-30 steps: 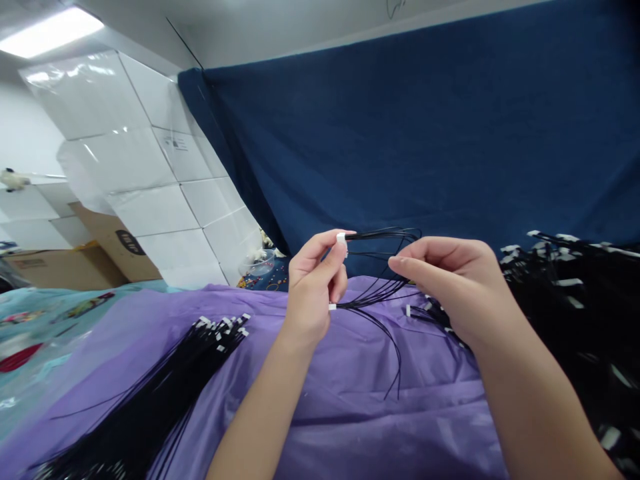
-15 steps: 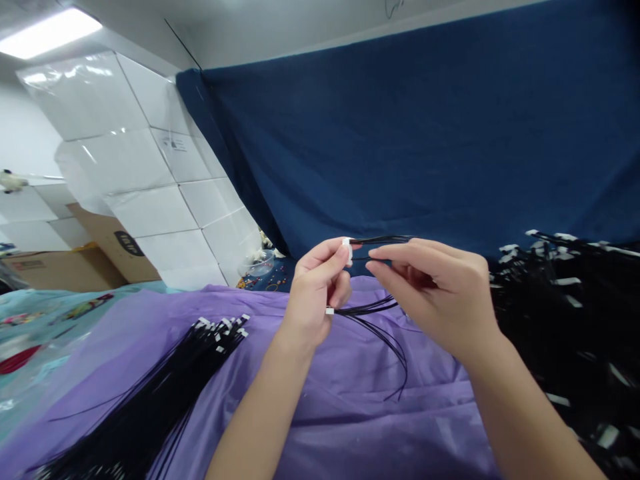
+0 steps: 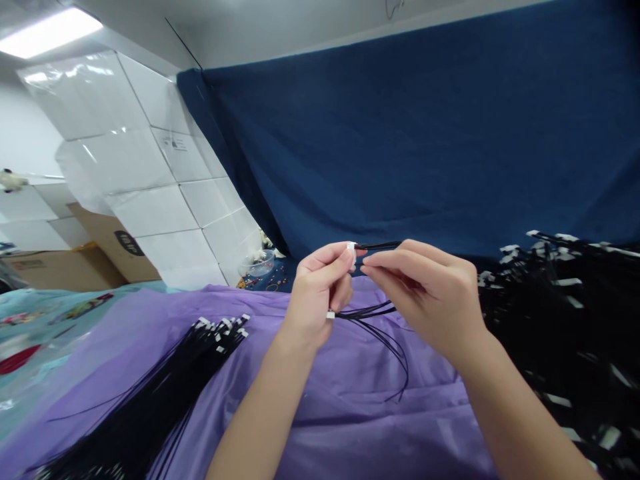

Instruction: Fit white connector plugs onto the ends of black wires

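Between thumb and forefinger, my left hand [image 3: 320, 287] pinches a small white connector [image 3: 352, 252] with black wires [image 3: 377, 246] running right from it. A second white connector [image 3: 331, 315] sits at the lower edge of that palm, and its black wires curve down in a loop over the purple cloth. My right hand [image 3: 425, 287] has its thumb and forefinger pressed together just right of the pinched connector. The upper wires pass behind its fingers. A wire end probably lies in the fingertips, but they cover it.
A bundle of black wires with white connectors [image 3: 150, 400] lies on the purple cloth [image 3: 390, 440] at left. More such wires [image 3: 560, 320] are heaped at right. Behind stand wrapped white boxes [image 3: 165, 207], a clear bowl [image 3: 257, 265] and a blue curtain [image 3: 425, 133].
My right hand has moved left, bringing its fingertips closer to the connector. My left hand has shifted slightly right and still pinches the connector.
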The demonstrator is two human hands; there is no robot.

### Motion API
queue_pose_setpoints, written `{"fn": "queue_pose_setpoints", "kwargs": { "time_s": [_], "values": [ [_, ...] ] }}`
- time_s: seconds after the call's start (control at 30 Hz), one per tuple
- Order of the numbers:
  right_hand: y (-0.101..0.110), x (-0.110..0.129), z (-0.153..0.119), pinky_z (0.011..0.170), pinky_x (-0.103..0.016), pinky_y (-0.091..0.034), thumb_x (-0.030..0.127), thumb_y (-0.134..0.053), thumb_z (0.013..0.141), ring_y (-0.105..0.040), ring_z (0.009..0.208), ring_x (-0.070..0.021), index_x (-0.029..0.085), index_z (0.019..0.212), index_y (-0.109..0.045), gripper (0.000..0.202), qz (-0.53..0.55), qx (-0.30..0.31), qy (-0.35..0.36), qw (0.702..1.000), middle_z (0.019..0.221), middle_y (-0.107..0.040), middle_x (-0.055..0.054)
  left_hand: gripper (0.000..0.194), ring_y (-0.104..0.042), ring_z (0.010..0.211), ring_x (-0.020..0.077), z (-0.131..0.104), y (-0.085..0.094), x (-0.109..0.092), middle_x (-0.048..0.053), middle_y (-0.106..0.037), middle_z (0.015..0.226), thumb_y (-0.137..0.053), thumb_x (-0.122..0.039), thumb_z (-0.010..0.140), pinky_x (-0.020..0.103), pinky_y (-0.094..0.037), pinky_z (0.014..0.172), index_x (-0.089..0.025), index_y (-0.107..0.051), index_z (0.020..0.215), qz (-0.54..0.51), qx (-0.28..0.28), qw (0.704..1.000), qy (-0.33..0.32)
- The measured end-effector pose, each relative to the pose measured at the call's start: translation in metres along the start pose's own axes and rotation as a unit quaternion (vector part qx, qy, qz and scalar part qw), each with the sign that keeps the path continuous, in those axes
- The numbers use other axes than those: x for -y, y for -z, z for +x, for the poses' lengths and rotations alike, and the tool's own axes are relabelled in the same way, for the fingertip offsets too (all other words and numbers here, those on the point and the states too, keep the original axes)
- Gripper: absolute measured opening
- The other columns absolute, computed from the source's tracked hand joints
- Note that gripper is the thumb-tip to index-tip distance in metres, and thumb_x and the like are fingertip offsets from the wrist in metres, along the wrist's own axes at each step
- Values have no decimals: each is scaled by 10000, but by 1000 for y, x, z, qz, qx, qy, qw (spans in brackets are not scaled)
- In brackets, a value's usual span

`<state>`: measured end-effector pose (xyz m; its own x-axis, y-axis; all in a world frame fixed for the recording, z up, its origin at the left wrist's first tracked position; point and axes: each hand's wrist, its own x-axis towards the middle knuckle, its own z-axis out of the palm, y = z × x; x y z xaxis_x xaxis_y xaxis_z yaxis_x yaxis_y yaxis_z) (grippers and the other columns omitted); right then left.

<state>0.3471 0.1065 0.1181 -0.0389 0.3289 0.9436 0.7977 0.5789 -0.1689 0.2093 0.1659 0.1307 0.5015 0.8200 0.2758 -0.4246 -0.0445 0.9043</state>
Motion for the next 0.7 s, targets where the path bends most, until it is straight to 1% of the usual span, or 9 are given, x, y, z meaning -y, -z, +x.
{"fn": "queue_pose_setpoints", "kwargs": {
  "time_s": [0.17, 0.27, 0.43, 0.57, 0.7],
  "values": [
    [-1, 3, -1, 528, -195, -386, 119, -626, 857, -477, 555, -59, 189, 885, -690, 99, -9, -13, 7, 1000, 670, -589, 16, 189, -210, 289, 17, -1, -3, -1, -78, -315, 362, -672, -332, 786, 170, -142, 352, -144, -656, 786, -12, 4, 1000, 14],
    [-2, 3, -2, 536, -200, -390, 128, -609, 869, -491, 568, -65, 197, 879, -688, 105, -11, -14, 6, 1000, 670, -589, 14, 185, -221, 283, 13, -1, -4, -1, -79, -334, 380, -681, -327, 776, 167, -147, 346, -143, -663, 787, -20, -4, 1000, 5],
    [-2, 3, -1, 550, -201, -394, 113, -609, 859, -500, 586, -61, 195, 874, -686, 114, -8, -8, 2, 1000, 688, -602, 20, 179, -227, 278, 10, -1, -6, 1, -80, -348, 397, -688, -319, 769, 168, -147, 338, -141, -666, 778, -28, -14, 1000, -4],
    [1, 5, -1, 552, -204, -386, 80, -628, 828, -467, 571, -57, 193, 859, -682, 129, -8, -3, 8, 1000, 674, -591, 34, 175, -215, 273, 10, -2, -7, 1, -78, -352, 385, -689, -314, 766, 171, -140, 335, -140, -668, 771, -33, -10, 999, 0],
    [0, 2, -2, 563, -213, -382, 102, -612, 844, -465, 576, -65, 197, 868, -686, 123, -14, 4, 2, 1000, 671, -580, 26, 183, -219, 281, 9, -2, -7, 1, -80, -352, 398, -686, -319, 769, 170, -143, 341, -138, -664, 789, -26, -18, 999, 2]
  ]
}}
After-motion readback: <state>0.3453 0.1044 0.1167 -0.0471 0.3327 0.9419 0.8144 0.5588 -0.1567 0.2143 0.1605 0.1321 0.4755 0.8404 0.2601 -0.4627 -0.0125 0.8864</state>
